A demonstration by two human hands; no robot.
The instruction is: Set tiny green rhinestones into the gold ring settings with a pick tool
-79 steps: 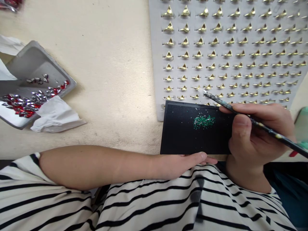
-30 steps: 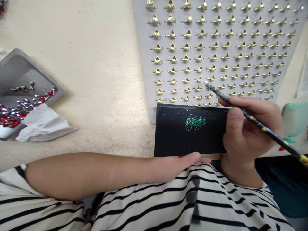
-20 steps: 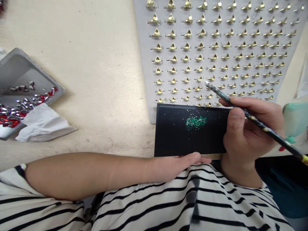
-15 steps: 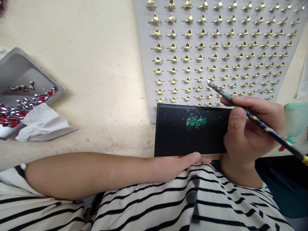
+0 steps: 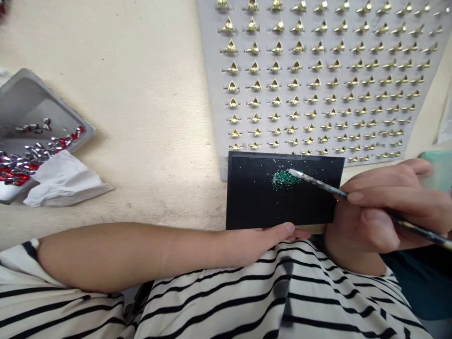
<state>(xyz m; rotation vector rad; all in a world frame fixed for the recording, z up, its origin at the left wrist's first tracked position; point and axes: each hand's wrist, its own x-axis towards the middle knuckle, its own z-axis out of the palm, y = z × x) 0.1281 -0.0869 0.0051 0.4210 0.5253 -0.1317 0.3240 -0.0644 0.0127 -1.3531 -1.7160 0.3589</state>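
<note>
My right hand [image 5: 391, 207] is closed round a dark, speckled pencil-like picking stick [image 5: 326, 187]. The stick's pale tip is at the upper edge of a small heap of tiny green and clear stones [image 5: 285, 180]. That heap lies on a flat black tray [image 5: 254, 205] close to my body. Along the tray's near edge rests my left hand [image 5: 264, 242], thumb stretched out and other fingers partly hidden; nothing shows in it. Just beyond the tray, a pale board [image 5: 214, 94] carries rows of gold-coloured rings [image 5: 274, 84] with triangular tops.
A grey tray [image 5: 60, 99] at the left holds red and silver stones [image 5: 38, 157]. Crumpled white tissue [image 5: 67, 181] lies over its near corner. Something translucent green [image 5: 439, 165] stands at the right, partly behind my right hand.
My right hand has turned and brought the stick's tip down from the rings on the board to the green stones. My left hand and the black tray stay nearly still.
</note>
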